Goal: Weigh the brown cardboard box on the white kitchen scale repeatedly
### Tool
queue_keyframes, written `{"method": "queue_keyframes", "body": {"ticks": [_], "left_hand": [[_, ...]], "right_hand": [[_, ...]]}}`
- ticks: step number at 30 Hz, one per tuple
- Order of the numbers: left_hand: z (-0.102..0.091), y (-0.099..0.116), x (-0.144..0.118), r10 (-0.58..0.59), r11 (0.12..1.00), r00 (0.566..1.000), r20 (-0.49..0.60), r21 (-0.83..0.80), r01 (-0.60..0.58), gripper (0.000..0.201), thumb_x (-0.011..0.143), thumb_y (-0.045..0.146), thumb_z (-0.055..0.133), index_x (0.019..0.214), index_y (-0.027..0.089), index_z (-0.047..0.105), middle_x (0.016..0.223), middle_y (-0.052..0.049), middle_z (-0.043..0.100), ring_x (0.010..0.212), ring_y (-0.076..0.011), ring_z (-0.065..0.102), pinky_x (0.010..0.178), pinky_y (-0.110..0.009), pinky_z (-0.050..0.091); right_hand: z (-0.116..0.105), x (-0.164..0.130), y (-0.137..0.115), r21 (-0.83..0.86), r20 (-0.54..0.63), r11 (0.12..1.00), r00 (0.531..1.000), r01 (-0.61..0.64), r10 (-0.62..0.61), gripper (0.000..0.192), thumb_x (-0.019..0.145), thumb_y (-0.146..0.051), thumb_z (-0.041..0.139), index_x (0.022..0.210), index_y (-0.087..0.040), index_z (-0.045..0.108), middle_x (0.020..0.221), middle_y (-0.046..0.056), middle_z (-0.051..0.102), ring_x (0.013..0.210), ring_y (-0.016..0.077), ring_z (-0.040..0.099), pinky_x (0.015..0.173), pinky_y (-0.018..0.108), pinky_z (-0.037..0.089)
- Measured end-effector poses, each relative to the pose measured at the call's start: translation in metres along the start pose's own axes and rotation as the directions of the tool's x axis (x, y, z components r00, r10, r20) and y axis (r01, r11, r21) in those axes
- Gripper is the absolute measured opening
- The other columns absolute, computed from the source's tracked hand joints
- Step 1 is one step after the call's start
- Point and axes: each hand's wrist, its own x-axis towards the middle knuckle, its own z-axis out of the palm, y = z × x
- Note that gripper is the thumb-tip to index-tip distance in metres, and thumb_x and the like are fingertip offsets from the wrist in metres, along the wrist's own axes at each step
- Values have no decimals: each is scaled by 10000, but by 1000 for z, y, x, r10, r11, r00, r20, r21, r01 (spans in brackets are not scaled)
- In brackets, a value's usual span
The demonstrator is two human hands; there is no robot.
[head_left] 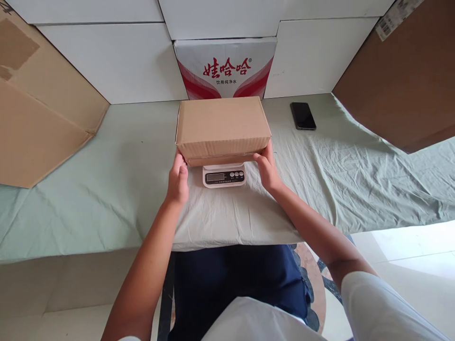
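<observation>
A closed brown cardboard box is held level between my two hands, above or on a small white digital scale. Whether the box rests on the scale I cannot tell, since it hides the weighing platform. My left hand grips the box's near left corner, with the fingertips partly hidden beside it. At the near right corner my right hand holds on, its thumb against the front face. The scale's display and buttons face me, and no digits can be made out.
A black smartphone lies on the green cloth to the right. Behind the box stands a white and red carton against white panels. Large cardboard pieces flank the table at left and right.
</observation>
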Motion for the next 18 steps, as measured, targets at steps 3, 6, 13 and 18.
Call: {"method": "queue_keyframes", "body": {"ticks": [3,6,13,18], "left_hand": [[0,1,0,11,1000,1000,1,-10,-11,814,921,822,421,1571,338,495,1606,-89,564,1567,-335,454,1294,-468,368],[1,1,1,15,1000,1000,8,-14,-14,821,918,825,428,1577,339,488,1610,-88,563,1572,-337,448,1297,-471,365],[-9,1,3,24,999,999,-26,-45,-25,828,897,848,451,1588,393,473,1728,-24,424,1658,-306,290,1358,-447,259],[-31,5,4,-53,996,970,-236,-80,35,835,896,898,292,1596,466,434,1795,72,269,1691,-224,164,1375,-408,198]], "right_hand": [[0,0,-1,-6,4,1000,1000,6,-6,696,862,-609,594,1506,-412,417,1575,4,512,1497,311,451,1332,562,366],[1,-1,-2,-20,6,1000,1000,4,-4,723,855,-641,590,1518,-417,407,1595,-3,502,1499,307,455,1325,554,385],[-10,6,3,7,-57,1000,998,14,-14,827,814,-731,628,1549,-438,387,1740,-40,350,1651,320,300,1386,609,237],[-54,21,-3,40,-313,999,950,18,-4,875,795,-804,550,1578,-470,346,1765,-72,308,1709,314,179,1402,625,116]]}}
